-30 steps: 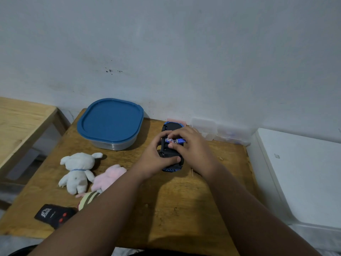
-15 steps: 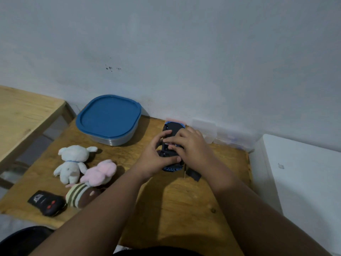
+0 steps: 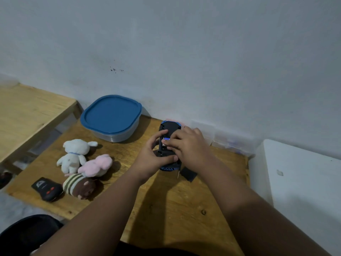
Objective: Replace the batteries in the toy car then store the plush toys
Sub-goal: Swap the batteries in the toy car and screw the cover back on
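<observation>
1. A wooden table with a light brown grained top (image 3: 166, 209) stands against a pale wall and carries everything below.
2. A clear plastic container with a rounded blue lid (image 3: 111, 115) sits at the table's far left corner, close to the wall; the lid is on.
3. The person's left hand (image 3: 153, 159) grips the toy car from its left side: the thumb lies across the near part of the underside and the fingers curl over the far part, clamped on the car.
4. The person's right hand (image 3: 188, 146) lies over the car's right side, fingers together and pressed down on the open battery bay in the middle. Whether they pinch a battery cannot be told.
5. The blue toy car with a black underside (image 3: 168, 128) lies belly-up on the table at the far middle, nose toward the wall, between the two hands. A small blue-and-silver patch shows in its bay, just beside the right fingertips.
6. A white plush animal with a blue collar (image 3: 73, 154) lies on the table's left part, near the container.
7. A pink plush toy (image 3: 96, 165) lies just beside the white one, touching it.
8. A brown plush toy with cream and green stripes (image 3: 79, 185) lies at the pink one's near side, touching it.
9. A black remote control with red buttons (image 3: 47, 188) rests at the table's near left edge, against the striped plush.
10. A small flat black cover (image 3: 188, 174) lies on the table just near of the right wrist, with a thin pale stick (image 3: 178, 173) beside it.
</observation>
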